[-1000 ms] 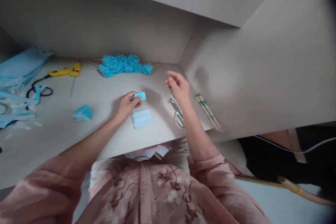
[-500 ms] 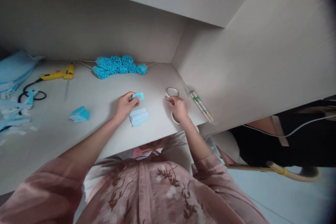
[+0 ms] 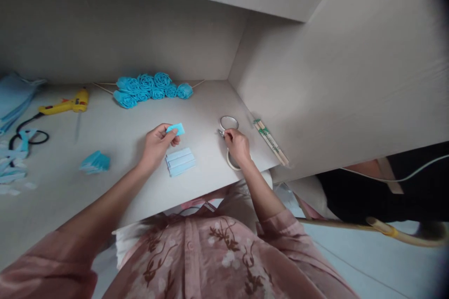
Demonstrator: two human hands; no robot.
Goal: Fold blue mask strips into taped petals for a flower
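Note:
My left hand (image 3: 157,144) pinches a small bright-blue piece of fabric (image 3: 177,129) between thumb and fingers, just above the desk. Below it lies a pleated pale-blue face mask piece (image 3: 180,162). Farther right, my right hand (image 3: 238,144) has its fingers closed on a small object with a thin metallic tip (image 3: 220,133); the rest of it is hidden by the fingers. Behind that hand lies a ring-shaped roll (image 3: 220,124), perhaps tape. Another pale roll (image 3: 231,162) is partly covered by the hand and wrist. Left of my left arm rests a small pile of blue fabric pieces (image 3: 95,162).
Blue fabric roses (image 3: 143,88) on sticks lie along the back of the desk. A yellow glue gun (image 3: 66,104) with a black cord is at the left, near mask scraps (image 3: 14,163). A packet of sticks (image 3: 270,141) lies by the right side panel (image 3: 333,103).
The view has shifted slightly, so the desk items sit a little farther left. My left hand still holds the blue piece, and my right hand stays by the rolls.

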